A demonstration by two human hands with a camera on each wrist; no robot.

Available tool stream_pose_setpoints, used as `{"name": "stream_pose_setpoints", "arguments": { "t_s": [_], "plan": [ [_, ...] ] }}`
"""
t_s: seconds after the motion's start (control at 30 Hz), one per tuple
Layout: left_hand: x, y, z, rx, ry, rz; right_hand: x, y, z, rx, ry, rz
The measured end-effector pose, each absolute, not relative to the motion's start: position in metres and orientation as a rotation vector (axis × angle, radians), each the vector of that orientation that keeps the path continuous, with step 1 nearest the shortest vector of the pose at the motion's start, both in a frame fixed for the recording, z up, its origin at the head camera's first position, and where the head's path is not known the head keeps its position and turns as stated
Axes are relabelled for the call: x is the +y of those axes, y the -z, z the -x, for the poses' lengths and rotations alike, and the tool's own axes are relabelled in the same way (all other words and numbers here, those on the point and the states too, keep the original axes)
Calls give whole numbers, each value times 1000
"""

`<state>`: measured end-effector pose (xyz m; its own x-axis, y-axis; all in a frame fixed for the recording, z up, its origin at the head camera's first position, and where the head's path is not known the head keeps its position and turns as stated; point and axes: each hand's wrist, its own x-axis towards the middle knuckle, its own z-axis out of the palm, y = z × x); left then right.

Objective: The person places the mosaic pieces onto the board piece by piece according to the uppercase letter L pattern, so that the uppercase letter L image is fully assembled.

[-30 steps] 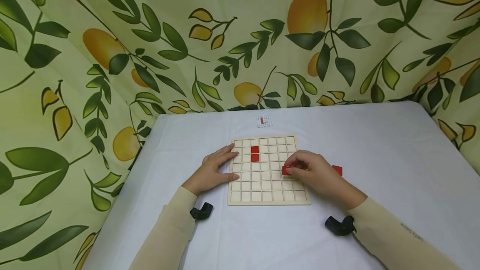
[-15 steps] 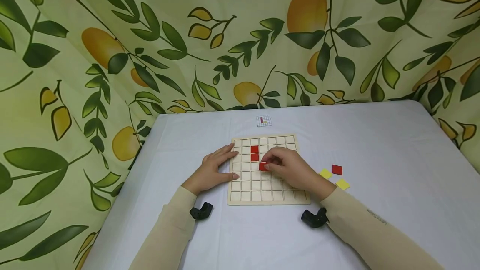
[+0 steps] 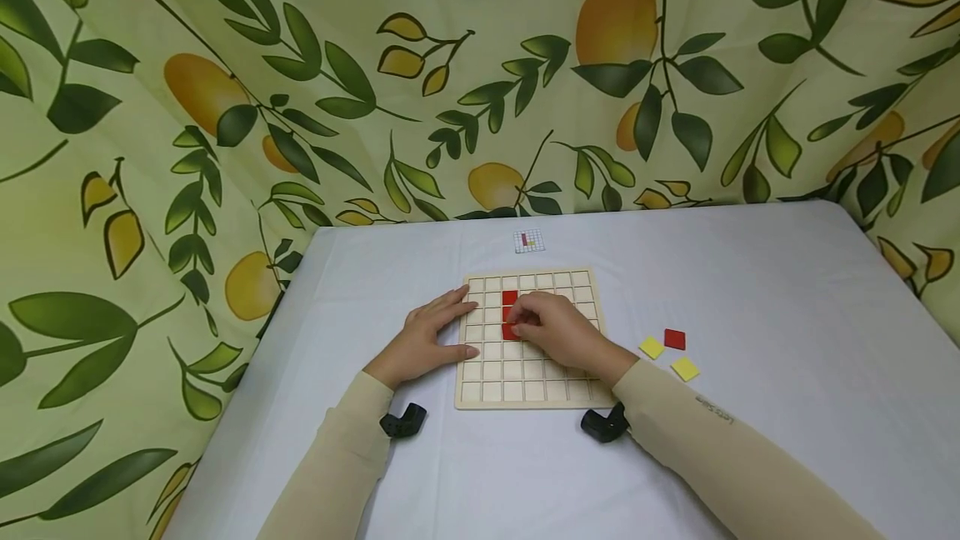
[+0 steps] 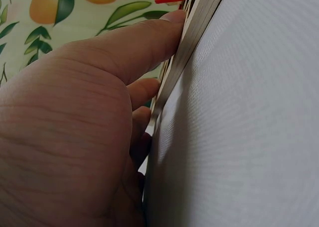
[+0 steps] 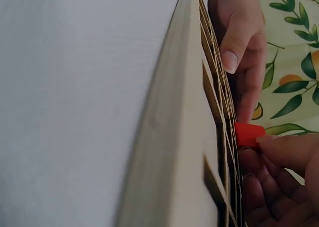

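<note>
Right hand (image 3: 551, 327) pinches a red tile (image 3: 511, 332) lying flat, square with no long axis, on the grid board (image 3: 536, 394); left hand (image 3: 427, 340), fingers straight, presses the board's edge.

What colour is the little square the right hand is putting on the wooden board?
Red. The square tile at the right hand shows best in the head view.

We see two yellow tiles (image 3: 651, 347) and a loose red tile (image 3: 675, 339) at the right, a small card (image 3: 528, 242) up top.
</note>
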<state>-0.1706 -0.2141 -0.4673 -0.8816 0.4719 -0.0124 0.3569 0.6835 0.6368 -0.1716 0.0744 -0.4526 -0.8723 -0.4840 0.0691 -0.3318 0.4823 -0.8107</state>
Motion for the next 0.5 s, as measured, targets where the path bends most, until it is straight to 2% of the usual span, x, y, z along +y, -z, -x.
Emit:
{"name": "stream_pose_setpoints", "arguments": {
  "t_s": [0.5],
  "plan": [
    [-212,468,171,2727,-945,-652,72,449,168,2591,1221,688]
  ]
}}
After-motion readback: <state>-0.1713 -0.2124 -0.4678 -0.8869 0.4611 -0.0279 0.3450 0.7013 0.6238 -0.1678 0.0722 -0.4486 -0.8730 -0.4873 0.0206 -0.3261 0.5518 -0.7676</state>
